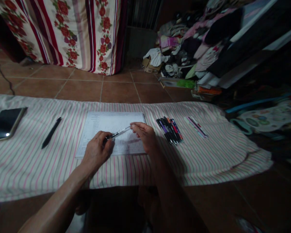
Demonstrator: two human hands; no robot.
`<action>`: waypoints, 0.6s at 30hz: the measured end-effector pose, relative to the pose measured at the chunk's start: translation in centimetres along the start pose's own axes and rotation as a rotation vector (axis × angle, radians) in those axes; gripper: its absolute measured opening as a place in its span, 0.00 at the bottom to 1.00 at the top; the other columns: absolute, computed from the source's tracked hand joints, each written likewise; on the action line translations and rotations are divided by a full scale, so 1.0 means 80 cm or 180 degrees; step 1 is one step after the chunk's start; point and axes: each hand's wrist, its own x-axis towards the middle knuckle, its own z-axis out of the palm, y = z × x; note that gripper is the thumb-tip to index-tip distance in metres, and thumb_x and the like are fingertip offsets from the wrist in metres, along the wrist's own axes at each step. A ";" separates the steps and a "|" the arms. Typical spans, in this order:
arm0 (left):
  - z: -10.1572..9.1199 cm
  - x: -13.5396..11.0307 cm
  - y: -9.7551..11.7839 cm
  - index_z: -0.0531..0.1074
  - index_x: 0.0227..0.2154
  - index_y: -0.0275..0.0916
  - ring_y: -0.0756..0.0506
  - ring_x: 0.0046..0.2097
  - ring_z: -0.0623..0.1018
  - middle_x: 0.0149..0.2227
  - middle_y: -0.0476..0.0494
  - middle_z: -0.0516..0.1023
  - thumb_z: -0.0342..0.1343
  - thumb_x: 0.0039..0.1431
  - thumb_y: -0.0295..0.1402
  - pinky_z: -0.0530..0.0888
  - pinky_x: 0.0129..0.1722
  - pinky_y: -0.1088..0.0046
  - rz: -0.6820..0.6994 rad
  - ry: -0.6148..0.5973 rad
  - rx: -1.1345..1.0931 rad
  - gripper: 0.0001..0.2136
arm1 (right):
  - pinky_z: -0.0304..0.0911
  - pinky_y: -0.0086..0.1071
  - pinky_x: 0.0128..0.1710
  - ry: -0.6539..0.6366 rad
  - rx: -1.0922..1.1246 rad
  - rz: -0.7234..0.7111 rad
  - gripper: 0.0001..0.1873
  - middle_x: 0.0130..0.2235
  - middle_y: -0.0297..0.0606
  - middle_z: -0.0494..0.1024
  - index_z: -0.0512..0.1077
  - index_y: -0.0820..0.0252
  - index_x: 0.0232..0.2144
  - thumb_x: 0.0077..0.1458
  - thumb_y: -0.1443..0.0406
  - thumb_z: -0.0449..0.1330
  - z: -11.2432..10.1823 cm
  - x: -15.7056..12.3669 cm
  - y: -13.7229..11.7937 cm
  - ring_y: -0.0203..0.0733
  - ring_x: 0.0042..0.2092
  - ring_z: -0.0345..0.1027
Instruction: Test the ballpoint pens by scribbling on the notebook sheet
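Note:
A slim pen [118,132] with a dark end and a clear-looking length is held slantwise above a spiral notebook [91,129]. My left hand [98,145] is closed around its dark end. At the other end, the fingertips of my right hand [143,132] pinch the thin tip. The notebook lies open on the striped cloth, its page covered with faint writing and its coil at the right edge. Whether the pen is whole or a part of one is too small to tell.
Right of the notebook lies a row of several pens [169,129], with a few slimmer pens [196,127] beyond. A black pen [51,132] and a dark-screened tablet or phone [6,124] lie left. The striped cloth [126,171] covers the table. Piled clothes [184,48] stand behind, near a flowered curtain [82,32].

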 end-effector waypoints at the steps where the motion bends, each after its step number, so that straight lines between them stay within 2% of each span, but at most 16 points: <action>1: 0.000 0.000 0.000 0.69 0.39 0.38 0.47 0.33 0.74 0.35 0.45 0.74 0.46 0.58 0.34 0.71 0.33 0.70 -0.0021 -0.0007 -0.0001 0.10 | 0.53 0.26 0.23 -0.0028 -0.0018 -0.0011 0.13 0.27 0.35 0.77 0.76 0.60 0.30 0.41 0.58 0.61 0.000 0.000 0.000 0.34 0.28 0.64; 7: -0.003 0.001 0.001 0.66 0.48 0.39 0.49 0.30 0.72 0.34 0.47 0.72 0.45 0.58 0.32 0.70 0.32 0.70 -0.0024 -0.0107 0.0005 0.16 | 0.54 0.26 0.24 -0.0239 -0.0133 -0.0046 0.13 0.28 0.35 0.77 0.76 0.60 0.31 0.42 0.59 0.61 0.000 0.000 0.001 0.34 0.28 0.65; 14: -0.004 0.001 0.002 0.73 0.42 0.39 0.49 0.33 0.73 0.36 0.46 0.71 0.46 0.57 0.31 0.71 0.35 0.72 -0.0161 -0.0223 -0.0140 0.14 | 0.56 0.26 0.24 -0.0021 -0.0134 -0.0124 0.13 0.27 0.35 0.77 0.76 0.61 0.30 0.42 0.59 0.60 0.000 0.006 0.008 0.34 0.28 0.65; 18: -0.005 0.001 0.002 0.73 0.41 0.39 0.49 0.34 0.73 0.36 0.46 0.72 0.46 0.57 0.31 0.71 0.36 0.71 -0.0246 -0.0198 -0.0081 0.14 | 0.62 0.29 0.30 -0.0051 -0.0518 -0.0492 0.12 0.30 0.37 0.78 0.76 0.60 0.31 0.45 0.60 0.59 -0.004 0.010 0.015 0.38 0.31 0.69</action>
